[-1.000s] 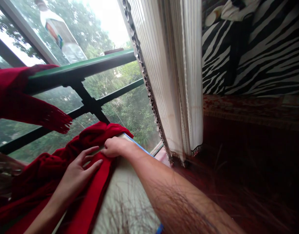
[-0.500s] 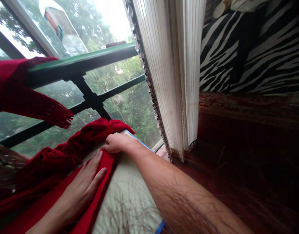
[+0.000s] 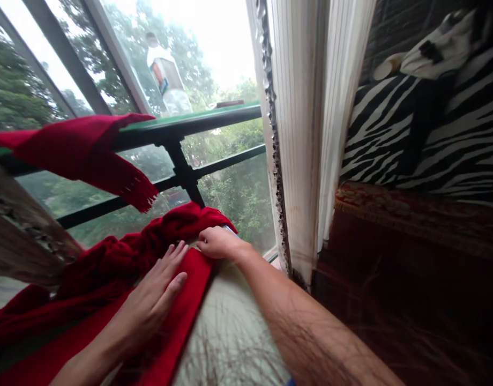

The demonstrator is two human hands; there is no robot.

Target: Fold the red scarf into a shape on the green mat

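A long red scarf [image 3: 194, 289] lies flat in a folded strip along a pale green padded surface [image 3: 226, 316]. My left hand [image 3: 160, 287] rests on the strip, palm down with its fingers stretched out. At the far end of the strip, my right hand [image 3: 218, 241] has its fingers curled and pinched at the corner of the scarf; the fingertips are partly hidden. Beyond both hands, more red fabric [image 3: 121, 257] is bunched in loose folds along the window side. Whether it joins the flat strip, I cannot tell.
A fringed red scarf end [image 3: 102, 150] hangs over a green window rail [image 3: 214, 118]. A plastic bottle [image 3: 168, 80] stands behind the rail. A striped curtain [image 3: 303, 134] hangs at the right. Farther right are a zebra-patterned cover [image 3: 451, 134] and a dark floor [image 3: 391, 279].
The view has shifted, so the scene sits lower and farther right. My right hand stays at the scarf's far corner, and my left hand still lies flat on the strip.
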